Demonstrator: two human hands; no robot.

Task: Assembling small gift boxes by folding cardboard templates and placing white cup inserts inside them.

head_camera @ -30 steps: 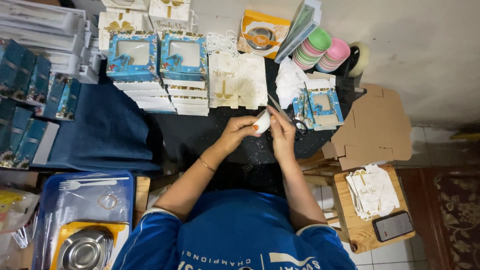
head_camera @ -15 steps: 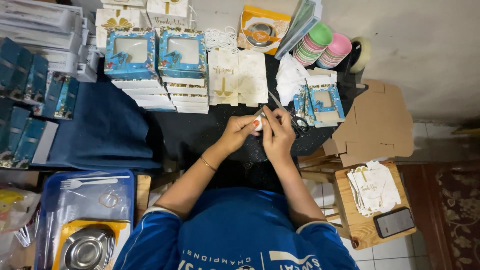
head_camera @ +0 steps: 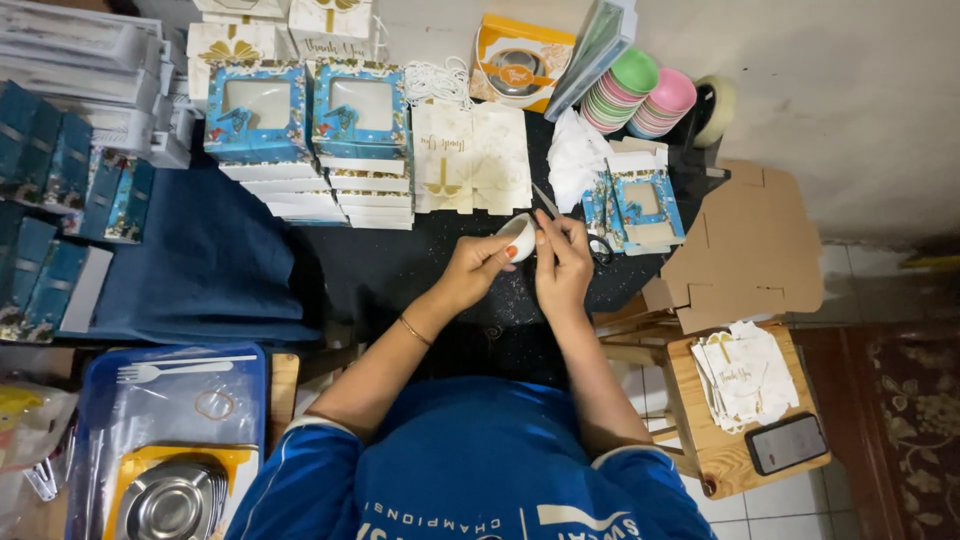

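Both hands at mid-tabletop, working a small white bowl.

Since a second ago the left hand point(head_camera: 470, 272) has turned the white bowl point(head_camera: 519, 236) so its hollow shows; its fingers are closed on the rim, held just above the black tabletop point(head_camera: 390, 270). The right hand point(head_camera: 562, 270) has shifted slightly right, its fingers pinched around a thin blade-like tool point(head_camera: 546, 203); what kind cannot be made out. Scissors point(head_camera: 598, 247) lie partly hidden behind that hand. Blue window boxes point(head_camera: 258, 108) unchanged, upper left.
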